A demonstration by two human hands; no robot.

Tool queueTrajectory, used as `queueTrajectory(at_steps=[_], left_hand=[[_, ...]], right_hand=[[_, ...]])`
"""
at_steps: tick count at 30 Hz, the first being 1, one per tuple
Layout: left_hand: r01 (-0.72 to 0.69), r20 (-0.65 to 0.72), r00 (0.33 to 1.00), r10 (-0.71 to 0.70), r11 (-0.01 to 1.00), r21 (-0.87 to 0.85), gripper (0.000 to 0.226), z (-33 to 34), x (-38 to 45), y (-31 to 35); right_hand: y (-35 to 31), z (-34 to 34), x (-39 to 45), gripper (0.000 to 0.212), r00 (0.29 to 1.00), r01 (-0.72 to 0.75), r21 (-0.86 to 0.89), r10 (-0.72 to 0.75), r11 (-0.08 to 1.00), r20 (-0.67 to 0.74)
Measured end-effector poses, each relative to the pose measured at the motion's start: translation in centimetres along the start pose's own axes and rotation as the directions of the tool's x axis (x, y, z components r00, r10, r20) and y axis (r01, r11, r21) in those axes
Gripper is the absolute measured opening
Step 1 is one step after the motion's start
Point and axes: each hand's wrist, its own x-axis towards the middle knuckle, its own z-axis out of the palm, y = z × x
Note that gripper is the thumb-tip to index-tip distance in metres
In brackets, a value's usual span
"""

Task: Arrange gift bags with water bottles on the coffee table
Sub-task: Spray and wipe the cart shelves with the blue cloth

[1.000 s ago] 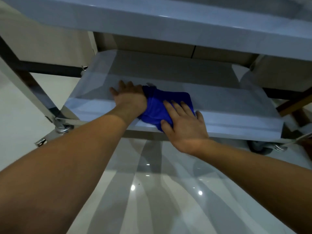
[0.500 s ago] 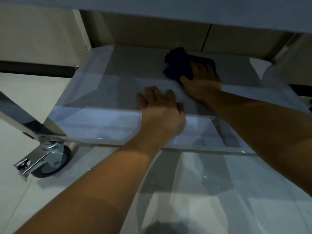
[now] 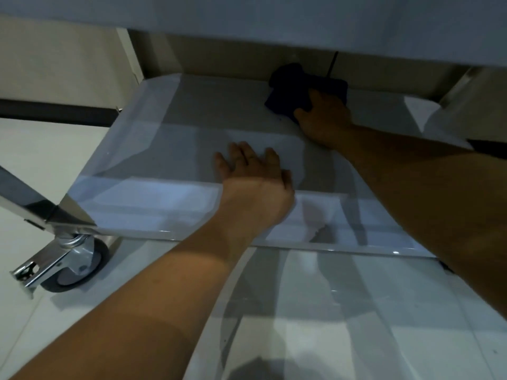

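Two bare forearms reach from the bottom of the view toward the low, glossy white shelf [image 3: 153, 149] of a wheeled cart. Nearest, ahead of the left forearm's elbow and to its left, a chrome caster wheel [image 3: 82, 259] stands on the pale tiled floor [image 3: 356, 311].

Further in, the left hand [image 3: 255, 182] lies flat on the shelf close to its front edge, fingers straight and slightly spread, holding nothing. A second ago this hand was beside the cloth near the front edge; it has stayed about there while the cloth has gone away from it.

Beyond and to the right of those fingers, well apart from them, the right hand [image 3: 323, 116] presses down on a crumpled dark blue cloth [image 3: 296, 86]. Its fingers look stretched over the fabric, but shadow hides their tips, so whether they curl into it cannot be told. The cloth sticks out past the fingertips, at the back edge of the shelf, just under the upper shelf [image 3: 274, 20]. Over the last second it has travelled from the front edge to the back.

That sweep suggests the shelf is being wiped, probably as preparation. No gift bags or water bottles are in view, and no coffee table, so the arranging itself seems not yet begun.
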Motion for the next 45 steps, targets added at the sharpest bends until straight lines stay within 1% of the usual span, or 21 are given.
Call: queueTrajectory(at_steps=[1, 2, 3, 5, 6, 11, 15, 18, 21, 23, 26, 28, 29, 32, 33, 35, 37, 39, 41, 43, 45], left_hand=[[-0.016, -0.014, 1.000, 0.016, 1.000, 0.009, 0.061, -0.5, 0.1, 0.1], [-0.006, 0.012, 1.000, 0.006, 1.000, -0.004, 0.060, -1.0, 0.2, 0.4], [0.028, 0.047, 0.999, -0.028, 1.000, -0.012, 0.059, -1.1, 0.5, 0.5], [0.056, 0.174, 0.983, -0.055, 0.998, -0.001, 0.062, -1.7, 1.0, 0.5], [0.065, 0.201, 0.978, -0.063, 0.998, -0.001, 0.062, -1.9, 0.9, 0.4], [0.061, 0.199, 0.978, -0.062, 0.998, 0.012, 0.060, -2.1, 0.6, 0.4], [0.079, 0.256, 0.963, -0.081, 0.997, 0.018, 0.061, -2.7, 0.7, 0.7], [0.112, 0.305, 0.944, -0.127, 0.992, 0.065, 0.063, -2.9, 0.9, 1.3], [0.129, 0.316, 0.936, -0.152, 0.987, 0.093, 0.063, -3.3, 0.9, 1.8], [0.087, 0.275, 0.956, -0.102, 0.994, 0.068, 0.061, -3.5, 0.9, 2.1], [-0.054, 0.212, 0.976, 0.059, 0.998, -0.026, 0.063, -3.7, 0.9, 3.8], [-0.172, 0.171, 0.968, 0.183, 0.982, -0.075, 0.064, -3.3, 0.8, 5.7], [-0.196, 0.153, 0.965, 0.210, 0.975, -0.104, 0.064, -3.0, 0.7, 6.4], [-0.140, 0.115, 0.979, 0.166, 0.969, -0.202, 0.067, -2.2, 1.1, 7.5], [-0.121, 0.107, 0.984, 0.146, 0.971, -0.207, 0.067, -1.9, 1.2, 7.7], [-0.127, 0.076, 0.987, 0.143, 0.976, -0.178, 0.066, -1.2, 1.2, 8.3], [-0.137, 0.076, 0.986, 0.149, 0.980, -0.148, 0.068, -0.7, 1.1, 8.9], [-0.143, 0.076, 0.985, 0.153, 0.982, -0.122, 0.065, -0.2, 0.9, 9.2], [-0.165, 0.031, 0.985, 0.170, 0.979, -0.120, 0.068, 0.4, 0.6, 9.2], [-0.178, -0.059, 0.984, 0.170, 0.970, -0.164, 0.076, 0.9, 0.5, 9.0], [-0.202, -0.110, 0.976, 0.186, 0.965, -0.169, 0.074, 1.2, 0.8, 8.9]], right_hand=[[0.2, 0.1, -1.0, 0.076, 1.000, 0.007, 0.007, -0.007, 1.000, -0.003], [0.3, 0.0, -2.3, 0.078, 1.000, 0.010, 0.013, -0.010, 1.000, -0.005], [0.4, -0.1, -3.8, 0.079, 1.000, 0.018, 0.018, -0.018, 1.000, -0.012], [0.8, -0.2, -7.1, 0.073, 0.998, 0.052, 0.001, -0.052, 0.999, -0.036], [1.0, -0.4, -9.1, 0.071, 0.996, 0.068, -0.012, -0.069, 0.998, -0.057], [3.0, -1.2, -18.5, 0.082, 0.993, 0.080, -0.089, -0.087, 0.993, -0.079], [4.1, -2.2, -23.7, 0.071, 0.996, 0.054, -0.152, -0.065, 0.987, -0.068], [5.1, -3.0, -27.1, 0.062, 0.999, 0.026, -0.149, -0.032, 0.988, -0.035], [7.1, -4.2, -29.9, 0.068, 1.000, 0.029, -0.144, -0.029, 0.989, 0.002], [7.6, -4.6, -30.8, 0.071, 1.000, 0.004, -0.198, -0.004, 0.980, 0.003], [5.8, -4.3, -30.5, 0.076, 0.998, -0.032, -0.234, 0.043, 0.972, 0.042], [4.8, -3.7, -29.2, 0.085, 0.994, -0.078, -0.218, 0.092, 0.973, 0.056], [4.8, -3.4, -28.1, 0.084, 0.993, -0.093, -0.218, 0.105, 0.971, 0.045], [6.4, -3.6, -24.1, 0.081, 0.994, -0.106, -0.190, 0.108, 0.976, -0.004], [7.1, -3.9, -22.8, 0.081, 0.995, -0.097, -0.194, 0.098, 0.976, -0.007], [8.2, -4.2, -20.3, 0.083, 0.996, -0.092, -0.193, 0.092, 0.977, -0.011], [8.9, -4.2, -17.9, 0.083, 0.994, -0.105, -0.181, 0.102, 0.978, -0.027], [9.4, -4.0, -15.4, 0.085, 0.992, -0.120, -0.177, 0.113, 0.977, -0.048], [9.9, -4.3, -12.6, 0.087, 0.989, -0.136, -0.180, 0.123, 0.974, -0.084], [10.3, -4.6, -9.7, 0.087, 0.986, -0.158, -0.160, 0.146, 0.974, -0.084], [10.4, -4.8, -7.3, 0.089, 0.981, -0.191, -0.132, 0.183, 0.973, -0.068]])
